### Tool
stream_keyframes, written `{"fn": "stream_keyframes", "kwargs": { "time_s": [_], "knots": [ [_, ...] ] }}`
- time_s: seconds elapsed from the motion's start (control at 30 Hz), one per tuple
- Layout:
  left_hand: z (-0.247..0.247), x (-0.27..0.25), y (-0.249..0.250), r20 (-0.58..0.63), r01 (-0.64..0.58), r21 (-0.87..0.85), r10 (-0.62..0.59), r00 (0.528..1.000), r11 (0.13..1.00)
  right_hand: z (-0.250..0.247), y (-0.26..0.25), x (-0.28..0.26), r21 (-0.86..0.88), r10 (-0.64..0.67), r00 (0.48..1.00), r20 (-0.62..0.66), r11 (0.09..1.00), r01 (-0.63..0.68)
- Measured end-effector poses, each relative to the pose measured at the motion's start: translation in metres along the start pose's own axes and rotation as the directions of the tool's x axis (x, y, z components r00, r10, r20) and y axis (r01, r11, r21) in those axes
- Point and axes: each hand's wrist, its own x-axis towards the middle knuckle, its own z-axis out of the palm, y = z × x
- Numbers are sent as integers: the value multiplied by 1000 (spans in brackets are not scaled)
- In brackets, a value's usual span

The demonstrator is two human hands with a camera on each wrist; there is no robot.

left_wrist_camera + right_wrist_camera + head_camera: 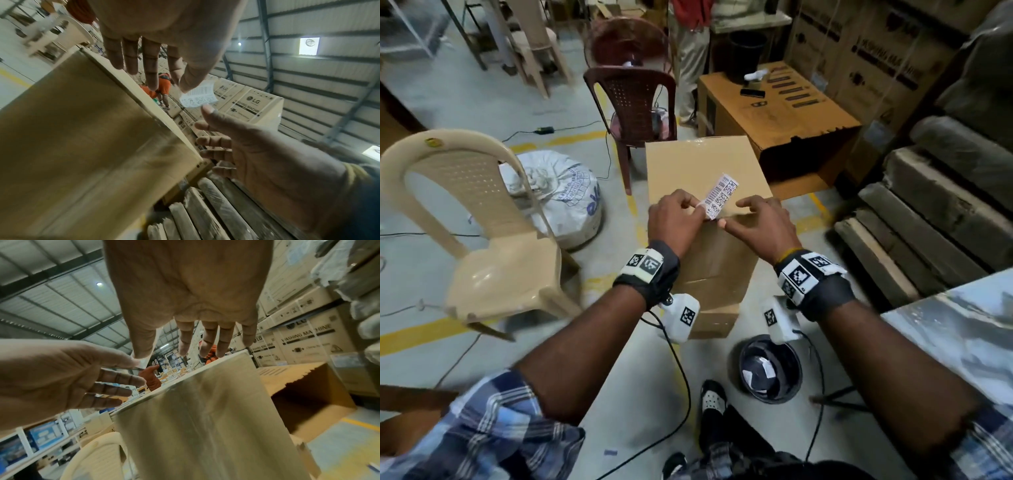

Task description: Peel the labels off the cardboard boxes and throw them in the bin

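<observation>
A plain cardboard box (705, 164) stands upright on the floor in front of me. My left hand (697, 205) pinches a white barcode label (719, 197) between thumb and forefinger, and the label stands up over the box's near top edge. In the left wrist view the label (198, 95) hangs clear of the box (82, 138). My right hand (736, 214) is beside it with its fingers spread, the thumb tip touching the label's lower end. A black round bin (770, 368) with white scraps inside sits on the floor under my right wrist.
A beige plastic chair (482, 222) stands close on the left, with a white sack (561, 195) behind it. A maroon chair (633, 99) and a person (695, 51) are beyond the box. An open carton (774, 113) and wrapped bundles (928, 222) fill the right. Cables cross the floor.
</observation>
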Motion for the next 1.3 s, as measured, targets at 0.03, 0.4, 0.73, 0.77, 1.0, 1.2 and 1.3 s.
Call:
{"fn": "stream_keyframes", "kwargs": {
  "time_s": [0.03,0.4,0.73,0.77,1.0,1.2,1.3],
  "knots": [
    [1,-15,2,19,0,-32,0,1000,999,1,3,-17,49,6,1000,-6,999,-6],
    [74,-151,-19,408,264,-239,-151,901,934,20,92,-147,333,248,968,48,909,-250],
    [189,-211,-49,664,671,-122,-443,603,731,97,237,-173,375,528,823,209,734,-566],
    [207,-216,-57,680,710,-96,-475,558,697,109,255,-174,373,539,812,223,723,-582],
    [338,-255,-145,663,827,93,-654,364,554,215,389,-184,227,677,639,367,601,-767],
    [441,-282,-224,659,892,195,-728,188,407,283,477,-176,91,713,532,457,557,-825],
    [480,-287,-250,655,897,224,-741,150,380,321,515,-172,33,738,498,455,545,-838]
  ]
}}
